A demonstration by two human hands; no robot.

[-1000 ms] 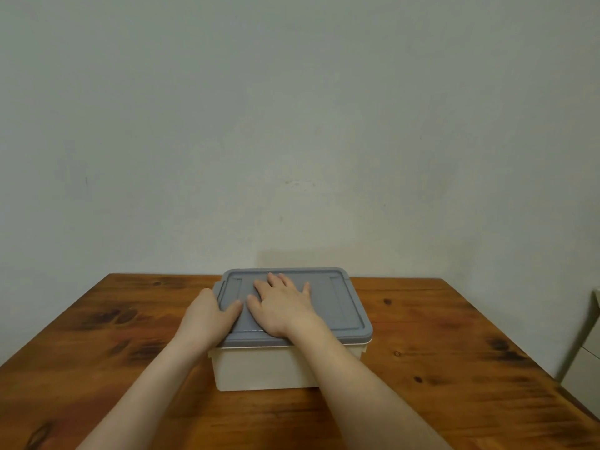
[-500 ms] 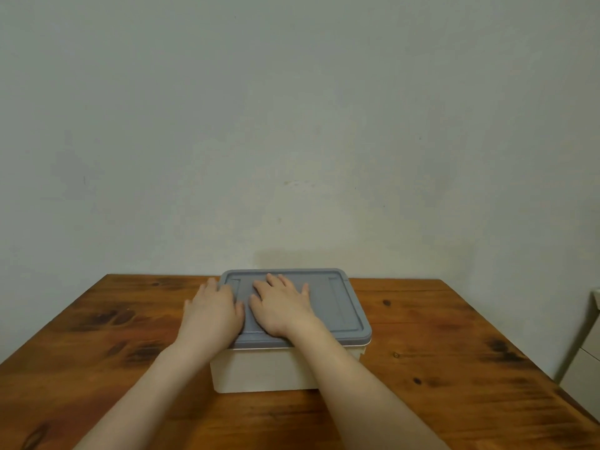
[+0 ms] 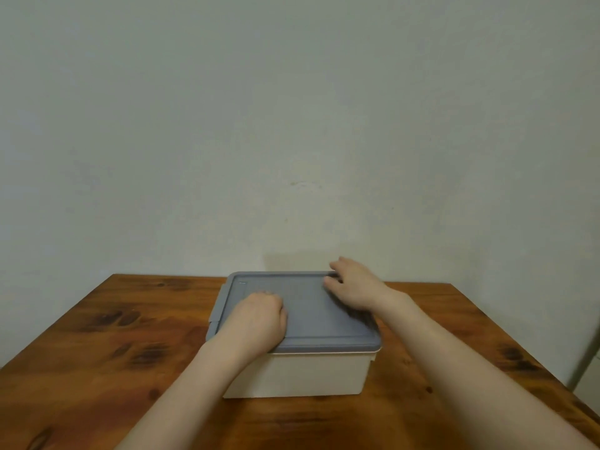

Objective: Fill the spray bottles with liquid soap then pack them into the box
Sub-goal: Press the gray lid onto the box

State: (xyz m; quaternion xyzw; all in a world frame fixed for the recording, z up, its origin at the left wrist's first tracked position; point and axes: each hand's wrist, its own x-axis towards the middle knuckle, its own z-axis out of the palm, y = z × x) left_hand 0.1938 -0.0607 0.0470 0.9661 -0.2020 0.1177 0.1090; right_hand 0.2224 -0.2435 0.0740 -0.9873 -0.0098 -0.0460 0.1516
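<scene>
Left grip (image 3: 256, 319) is clenched, knuckles down on the near-left part of the grey lid (image 3: 311, 306), and it isn't holding anything as far as I can see. Right grip (image 3: 354, 287) is over at the lid's far-right corner with the fingers draped past the back edge. It's smeared by motion though, so I honestly can't tell if it's got hold of the rim or is just pushing down on it.

The lid sits flat on the cream box (image 3: 308, 375), with a little grey latch (image 3: 215, 315) hanging off its left side. The box is roughly mid-counter (image 3: 97, 352), near the plain wall (image 3: 292, 125).

No spray bottles or soap showing anywhere, so if they're around they're inside the box, which I can't see into. My guess is this is lid work: either snapping it closed after packing or about to pop it open.

Next move either way needs one grip pinning the box so it doesn't skid on the wood. The other works the corners one by one, then the side latch.
</scene>
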